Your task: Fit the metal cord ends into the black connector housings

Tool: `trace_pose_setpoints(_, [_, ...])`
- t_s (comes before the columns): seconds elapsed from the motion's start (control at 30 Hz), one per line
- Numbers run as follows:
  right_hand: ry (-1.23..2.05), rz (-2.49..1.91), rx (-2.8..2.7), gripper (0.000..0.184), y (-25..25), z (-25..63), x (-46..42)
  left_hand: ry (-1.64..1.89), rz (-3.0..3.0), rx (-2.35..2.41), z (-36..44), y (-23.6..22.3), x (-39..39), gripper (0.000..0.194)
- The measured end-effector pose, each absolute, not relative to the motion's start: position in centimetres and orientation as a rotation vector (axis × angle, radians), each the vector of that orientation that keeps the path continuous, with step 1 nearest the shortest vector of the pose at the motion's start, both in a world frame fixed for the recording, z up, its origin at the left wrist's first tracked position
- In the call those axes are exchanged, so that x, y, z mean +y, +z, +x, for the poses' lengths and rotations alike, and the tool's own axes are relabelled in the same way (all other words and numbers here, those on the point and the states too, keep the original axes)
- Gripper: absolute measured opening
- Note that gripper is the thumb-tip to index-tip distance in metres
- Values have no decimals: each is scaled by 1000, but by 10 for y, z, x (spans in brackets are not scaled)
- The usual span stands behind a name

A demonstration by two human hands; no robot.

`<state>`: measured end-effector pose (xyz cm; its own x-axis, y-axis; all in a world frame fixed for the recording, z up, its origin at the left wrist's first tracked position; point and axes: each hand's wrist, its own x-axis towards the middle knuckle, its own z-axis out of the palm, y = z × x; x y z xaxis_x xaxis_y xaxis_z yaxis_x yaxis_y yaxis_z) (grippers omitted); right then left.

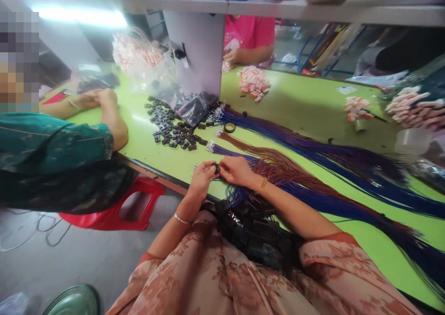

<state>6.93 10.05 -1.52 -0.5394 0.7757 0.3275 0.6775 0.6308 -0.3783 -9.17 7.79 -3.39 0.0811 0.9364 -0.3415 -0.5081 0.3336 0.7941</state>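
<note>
A small black plastic connector housing (216, 168) is pinched between the thumb and fingers of my left hand (201, 179), near the table's front edge. My right hand (238, 170) is closed against the housing's right side, its fingertips pressed together; whatever they grip is too small to make out. Long bundles of brown wires (274, 160) and blue wires (302, 192) run off to the right beside my right hand. More black connectors (179, 132) lie in a loose pile beyond my left hand. Assembled black connectors with wires (257, 231) rest on my lap.
A roll of black tape (229, 128) lies by the wire ends. Pale pink parts (253, 81) are heaped farther back. A co-worker's arm (113, 116) rests on the table at left, above a red stool (139, 204). A shelf (295, 11) crosses overhead.
</note>
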Motion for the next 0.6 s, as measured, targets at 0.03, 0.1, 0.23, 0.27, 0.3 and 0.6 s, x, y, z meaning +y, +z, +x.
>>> trace_pose_setpoints(0.03, [334, -1139, -2364, 13, -14, 70, 100, 1166, 546, 967, -91, -33, 78, 33])
trace_pose_setpoints(0.1, [434, -1137, -2323, 13, -12, 71, 100, 1171, 529, 963, -91, -32, 77, 33])
trace_pose_setpoints(0.23, [516, -1188, -2294, 11, -11, 69, 97, 1174, 545, 974, -90, -34, 78, 32])
trace_pose_setpoints(0.27, [508, -1207, -2292, 11, -12, 68, 96, 1172, 557, 983, -90, -35, 78, 33])
trace_pose_setpoints(0.3, [500, -1222, -2288, 11, -13, 67, 96, 1168, 570, 992, -90, -35, 79, 34])
trace_pose_setpoints(0.6, [841, -1248, -2116, 25, 27, 92, 121, 1207, 1670, 1180, -55, 5, 27, 19])
